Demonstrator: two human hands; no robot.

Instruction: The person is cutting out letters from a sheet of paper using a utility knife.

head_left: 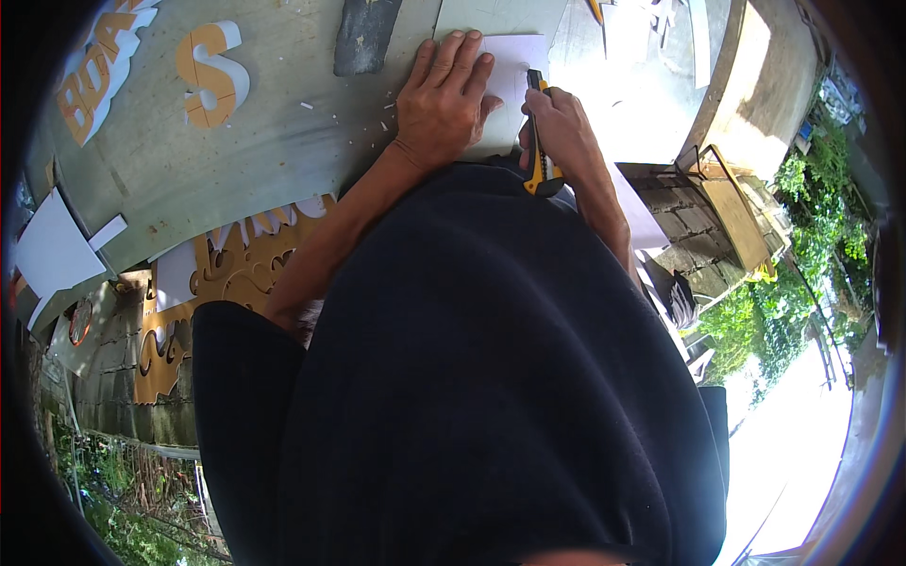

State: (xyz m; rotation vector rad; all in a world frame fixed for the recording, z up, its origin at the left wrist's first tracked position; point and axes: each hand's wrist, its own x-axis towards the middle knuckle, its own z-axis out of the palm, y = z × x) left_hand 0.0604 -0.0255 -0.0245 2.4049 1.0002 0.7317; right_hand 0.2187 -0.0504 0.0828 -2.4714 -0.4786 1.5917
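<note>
My left hand [445, 106] lies flat with its fingers stretched forward, pressing on the left part of a white sheet [514, 55] on the grey table. To its right, my right hand [566, 134] is wrapped round a yellow and black utility knife [536, 156]. The knife's front end points away from me and sits over the sheet, just right of my left thumb. Its blade tip is too small and bright to make out. The yellow butt of the knife reaches back toward my dark shirt.
A thick letter-shaped cut-out [212, 80], tan-faced with white sides, lies on the table [283, 141] at left, near joined letters [99, 71]. A dark grey strip [366, 36] lies ahead. Tan cut-through sheet [236, 259] leans below the table edge. A wooden bench [731, 208] stands right.
</note>
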